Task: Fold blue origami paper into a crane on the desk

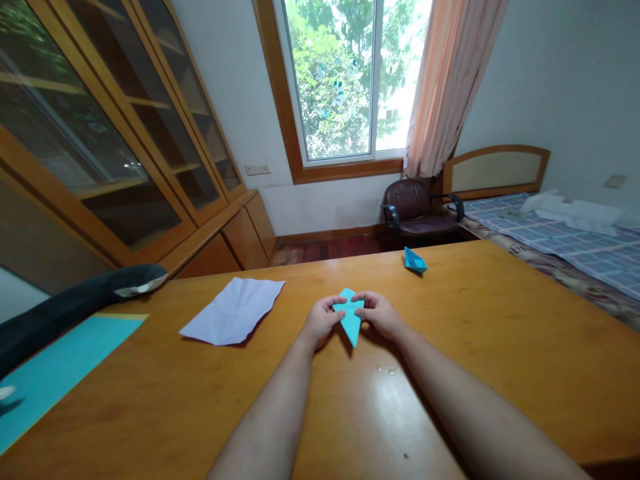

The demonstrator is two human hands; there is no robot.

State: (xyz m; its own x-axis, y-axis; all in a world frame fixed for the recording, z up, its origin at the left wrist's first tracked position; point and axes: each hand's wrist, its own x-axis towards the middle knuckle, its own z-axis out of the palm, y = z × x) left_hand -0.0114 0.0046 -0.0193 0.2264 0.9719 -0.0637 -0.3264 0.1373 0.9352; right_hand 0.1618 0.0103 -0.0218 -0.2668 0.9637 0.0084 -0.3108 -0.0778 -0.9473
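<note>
A folded turquoise paper (pixel 351 319), kite-shaped with its point toward me, lies on the wooden table (pixel 450 347). My left hand (pixel 320 321) pinches its upper left edge. My right hand (pixel 381 313) pinches its upper right edge. Both hands rest on the table around the paper. A small finished blue paper boat (pixel 415 261) sits farther back, to the right of my hands.
A creased white sheet (pixel 235 311) lies left of my hands. A turquoise sheet (pixel 55 368) and a dark plush toy (pixel 75 303) occupy the table's left edge. Behind are a wooden glass-door cabinet (pixel 125 133), a window, a brown chair (pixel 417 208) and a bed (pixel 565 240).
</note>
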